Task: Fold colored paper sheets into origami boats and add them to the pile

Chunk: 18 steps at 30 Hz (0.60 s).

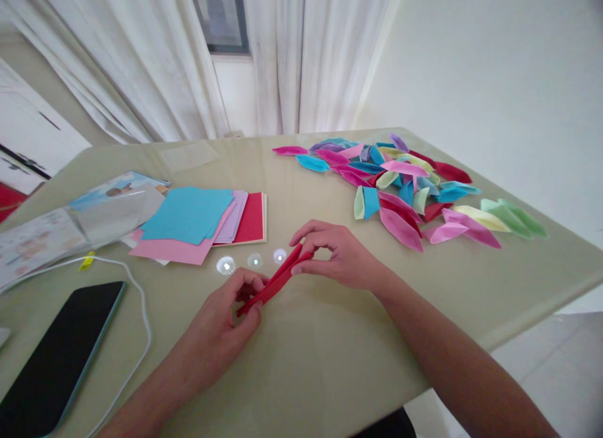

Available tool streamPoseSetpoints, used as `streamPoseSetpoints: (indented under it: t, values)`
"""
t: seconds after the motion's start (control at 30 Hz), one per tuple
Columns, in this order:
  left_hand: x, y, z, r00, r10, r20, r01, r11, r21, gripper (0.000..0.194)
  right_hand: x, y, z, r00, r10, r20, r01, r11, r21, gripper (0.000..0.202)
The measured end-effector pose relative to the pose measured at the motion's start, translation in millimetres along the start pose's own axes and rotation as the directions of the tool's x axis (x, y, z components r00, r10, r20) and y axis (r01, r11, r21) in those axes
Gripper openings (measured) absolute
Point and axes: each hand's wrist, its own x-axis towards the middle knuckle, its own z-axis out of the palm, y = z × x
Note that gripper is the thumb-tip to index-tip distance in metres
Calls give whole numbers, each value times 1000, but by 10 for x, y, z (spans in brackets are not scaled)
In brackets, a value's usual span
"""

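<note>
A narrow folded red paper [277, 283] is held at a slant above the table, its right end higher in the picture. My left hand [226, 322] pinches its lower left end between thumb and fingers. At the upper right end, my right hand [332, 252] grips it with fingers and thumb. Left of the hands lies a stack of square papers, with a blue sheet [188, 213] on top, a pink sheet [176, 249] under it and a red sheet [252, 219] at the right. Several folded paper pieces [405, 168] in many colours are heaped at the back right.
A black phone [63, 356] lies at the lower left beside a white cable [144, 312] with a yellow tag. Printed plastic packaging [42, 243] is at the left. The table's right edge [541, 318] runs diagonally, near a white wall.
</note>
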Motion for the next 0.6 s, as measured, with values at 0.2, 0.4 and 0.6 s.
streamPoseSetpoints:
  t: [0.2, 0.4, 0.6]
  values:
    - [-128, 125, 157, 964, -143, 223, 221, 899, -378, 43, -16, -47, 179, 993, 101, -54, -77, 937, 341, 32]
    - [-200, 185, 298, 961, -166, 221, 267, 762, -590, 42, -21, -121, 330, 980, 163, -109, -68, 803, 591, 42]
    - [-204, 213, 355, 981, -167, 96, 193, 847, -496, 44, -65, -174, 468, 983, 156, 95, -178, 705, 687, 26]
